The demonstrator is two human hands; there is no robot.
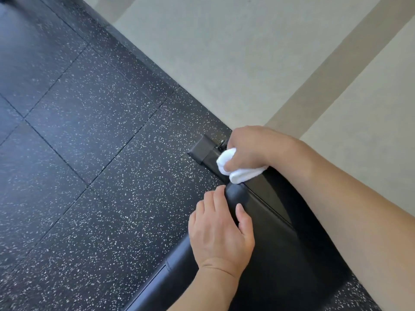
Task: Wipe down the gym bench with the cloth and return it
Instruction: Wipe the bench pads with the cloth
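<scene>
Wiping the far end of the gym bench.

My right hand gripped the bunched white cloth against the far end of the black padded bench, above the metal frame foot. My left hand lay flat, fingers relaxed, on the bench's near corner. The bench stood on speckled black rubber floor beside a pale wall.

The lone head camera looked steeply down from directly above the gym bench, very close in. It faced the bench's far end, with speckled floor left of the bench and a pale wall beyond it.
</scene>
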